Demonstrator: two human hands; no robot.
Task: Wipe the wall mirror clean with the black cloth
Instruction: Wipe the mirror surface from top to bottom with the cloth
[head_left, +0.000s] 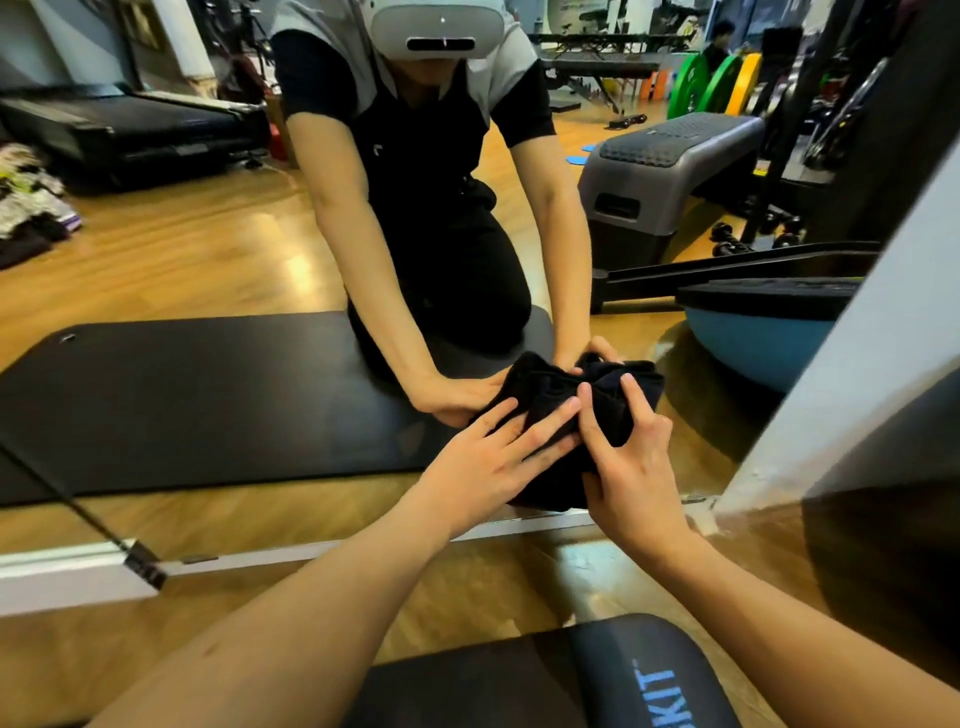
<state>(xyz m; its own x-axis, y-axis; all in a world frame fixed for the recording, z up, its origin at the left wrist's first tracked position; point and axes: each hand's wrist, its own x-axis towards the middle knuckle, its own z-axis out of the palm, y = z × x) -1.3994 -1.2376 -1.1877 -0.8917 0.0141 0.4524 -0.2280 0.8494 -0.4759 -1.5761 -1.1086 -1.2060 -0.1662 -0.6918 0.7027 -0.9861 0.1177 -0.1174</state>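
Note:
The wall mirror (218, 249) fills most of the view and its lower edge meets the wooden floor. A bunched black cloth (550, 473) is pressed against the glass near the bottom, right of centre. My left hand (493, 457) lies flat on the cloth with fingers spread. My right hand (631, 467) grips the cloth's right side, thumb and fingers pinching it. The mirror reflects a kneeling person with a headset, both hands and the cloth.
A white pillar (841, 364) borders the mirror on the right. A black mat (597, 675) with blue lettering lies under me. A black cable with a plug (140, 564) runs along the mirror's lower left. Reflected gym gear includes a step platform and a blue balance ball.

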